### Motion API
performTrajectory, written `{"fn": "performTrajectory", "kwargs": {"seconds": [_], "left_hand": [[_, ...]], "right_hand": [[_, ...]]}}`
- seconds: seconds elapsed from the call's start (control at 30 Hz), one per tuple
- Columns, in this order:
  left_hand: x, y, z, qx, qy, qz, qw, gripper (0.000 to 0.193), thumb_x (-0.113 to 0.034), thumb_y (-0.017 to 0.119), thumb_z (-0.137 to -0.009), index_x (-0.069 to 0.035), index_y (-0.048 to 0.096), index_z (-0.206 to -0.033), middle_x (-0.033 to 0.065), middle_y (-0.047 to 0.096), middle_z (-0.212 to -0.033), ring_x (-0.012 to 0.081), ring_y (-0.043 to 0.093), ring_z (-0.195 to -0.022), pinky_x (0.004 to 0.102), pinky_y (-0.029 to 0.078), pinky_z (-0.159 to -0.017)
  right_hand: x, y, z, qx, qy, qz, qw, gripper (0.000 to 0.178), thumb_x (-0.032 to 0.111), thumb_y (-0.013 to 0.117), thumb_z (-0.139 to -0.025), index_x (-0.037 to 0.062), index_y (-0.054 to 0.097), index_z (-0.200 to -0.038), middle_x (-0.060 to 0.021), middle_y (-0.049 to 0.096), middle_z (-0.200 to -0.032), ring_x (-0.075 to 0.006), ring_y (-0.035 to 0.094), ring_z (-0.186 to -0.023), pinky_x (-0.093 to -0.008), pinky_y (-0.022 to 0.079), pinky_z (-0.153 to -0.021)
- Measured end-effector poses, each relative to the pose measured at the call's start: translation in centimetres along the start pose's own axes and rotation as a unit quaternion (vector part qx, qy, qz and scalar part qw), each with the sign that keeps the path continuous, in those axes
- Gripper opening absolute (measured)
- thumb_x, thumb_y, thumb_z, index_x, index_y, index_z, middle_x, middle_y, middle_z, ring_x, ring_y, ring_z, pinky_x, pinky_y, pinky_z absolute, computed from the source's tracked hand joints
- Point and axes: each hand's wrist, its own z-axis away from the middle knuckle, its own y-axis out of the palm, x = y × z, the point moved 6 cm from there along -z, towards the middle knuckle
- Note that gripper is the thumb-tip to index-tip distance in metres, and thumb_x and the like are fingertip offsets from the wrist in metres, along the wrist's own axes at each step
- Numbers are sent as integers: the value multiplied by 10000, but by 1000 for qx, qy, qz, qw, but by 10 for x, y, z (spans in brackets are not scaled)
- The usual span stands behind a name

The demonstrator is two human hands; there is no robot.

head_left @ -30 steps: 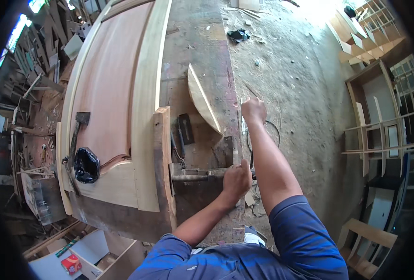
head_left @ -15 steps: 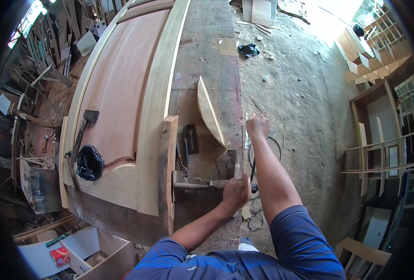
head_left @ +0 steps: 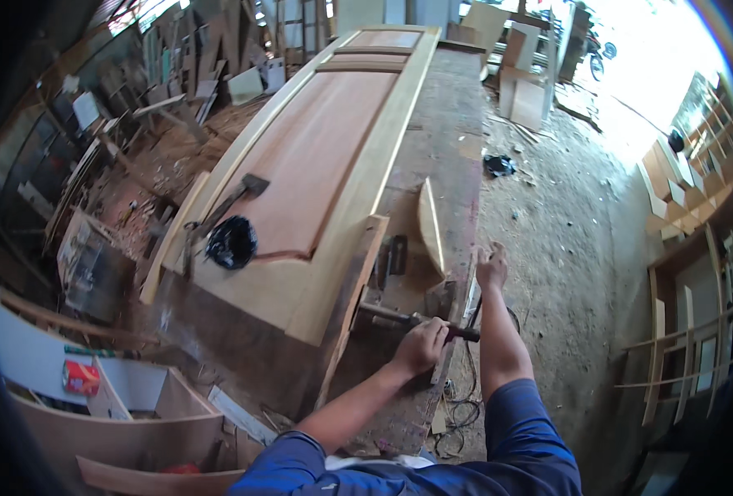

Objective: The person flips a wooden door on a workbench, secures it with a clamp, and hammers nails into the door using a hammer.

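Note:
A panelled wooden door (head_left: 317, 157) lies on the long workbench (head_left: 441, 124). Along its near right side an upright-edged wooden batten (head_left: 355, 304) runs toward me, and the metal screw of a clamp (head_left: 387, 313) meets it. My left hand (head_left: 422, 345) is closed around the clamp's screw, close to its dark cylindrical end. Just past the bench's right edge, my right hand (head_left: 492, 267) is raised above a thin dark bar by the clamp, fingers loosely apart, with nothing visible in it. A curved wood offcut (head_left: 430, 227) lies beyond the clamp.
On the door sit a hammer (head_left: 252, 185) and a black plastic-lined container (head_left: 232, 242). Dark-handled tools (head_left: 397, 255) lie near the batten. Cable (head_left: 464, 413) coils on the floor at right. An open wooden box (head_left: 147, 413) stands at lower left; wooden frames (head_left: 689, 322) stand at right.
The view has swung left and lifted, showing more of the door and bench. My right hand has loosened from a fist. My left hand keeps hold of the clamp.

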Motion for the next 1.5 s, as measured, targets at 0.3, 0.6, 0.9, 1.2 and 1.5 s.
{"fn": "performTrajectory", "kwargs": {"seconds": [0.3,0.6,0.9,1.2,1.5], "left_hand": [[53,-224,108,-187,-100,30,977,194,-207,630,-1088,-30,705,-1119,158,779,-1047,251,767,-979,385,596,-844],[215,-370,53,-162,28,-186,969,111,-128,571,-1076,-24,602,-1101,246,729,-1150,475,688,-1080,540,568,-941],[238,-377,50,-103,77,-181,975,116,-125,553,-1077,-10,565,-1090,309,638,-1413,505,583,-1348,572,458,-1177],[240,-375,49,-75,73,-175,979,138,-113,522,-1079,11,567,-1121,330,604,-1456,500,544,-1401,565,418,-1219],[250,-414,62,-32,-69,45,996,141,-146,633,-1045,-47,705,-1115,232,756,-1291,384,725,-1222,456,567,-1036]], "right_hand": [[63,-33,146,56,-111,43,991,806,346,882,-855,84,526,-1528,-290,502,-1552,-464,489,-1412,-566,399,-1188],[253,81,373,165,-197,1,966,831,450,804,-909,66,512,-1585,-369,279,-1698,-520,335,-1567,-523,351,-1261],[280,101,401,18,-130,140,981,650,351,672,-979,154,546,-1586,-307,312,-1724,-417,400,-1566,-487,415,-1209],[277,96,412,55,-48,96,993,585,197,574,-1040,270,518,-1617,-232,360,-1725,-414,549,-1441,-460,480,-1160],[272,102,404,18,-97,101,990,562,168,610,-1015,281,573,-1564,-209,399,-1708,-443,653,-1265,-500,549,-1045]]}}
